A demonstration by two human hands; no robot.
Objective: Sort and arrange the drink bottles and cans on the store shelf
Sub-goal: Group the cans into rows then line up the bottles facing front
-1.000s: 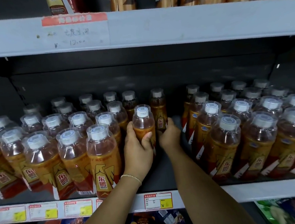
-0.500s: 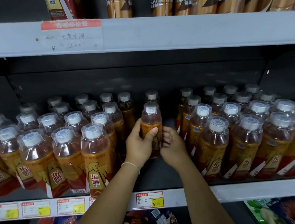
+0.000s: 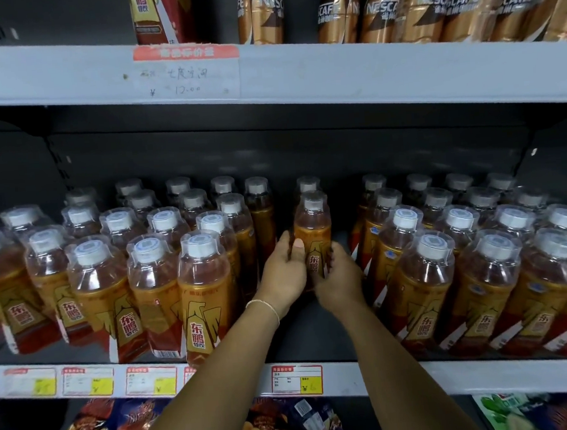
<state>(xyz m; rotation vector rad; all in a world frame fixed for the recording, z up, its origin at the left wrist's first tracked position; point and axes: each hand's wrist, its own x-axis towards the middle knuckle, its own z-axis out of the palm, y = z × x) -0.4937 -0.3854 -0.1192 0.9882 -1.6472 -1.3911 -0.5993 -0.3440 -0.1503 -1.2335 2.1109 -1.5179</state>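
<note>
Store shelf (image 3: 457, 376), middle tier, grey front lip, dark back panel. Two groups of amber Dongpeng drink bottles stand on it, the left block (image 3: 151, 279) and the right block (image 3: 483, 267), with a bare lane between them.

The centre bottle (image 3: 313, 232) stands upright in that lane, long axis vertical, label facing out. A rear bottle (image 3: 308, 184) is directly behind it; cannot tell if they touch.

The left hand (image 3: 282, 276) grips the centre bottle's left side, thumb laid across the front. The right hand (image 3: 340, 281) curls round the lower right side. Its fingertips are motion-blurred, so that grip looks likely but isn't crisp.

The bottle sits between the two palms, just ahead of them, and neither hand is nearer. The lane runs front to back, so the next move is probably a slide along that line, forward or back; cannot tell which. Both blocks are close and a sideways drift could knock them.

Nescafé bottles (image 3: 428, 6) are on the tier above, price tags (image 3: 296, 378) on the lip, snack bags (image 3: 265, 426) below.
</note>
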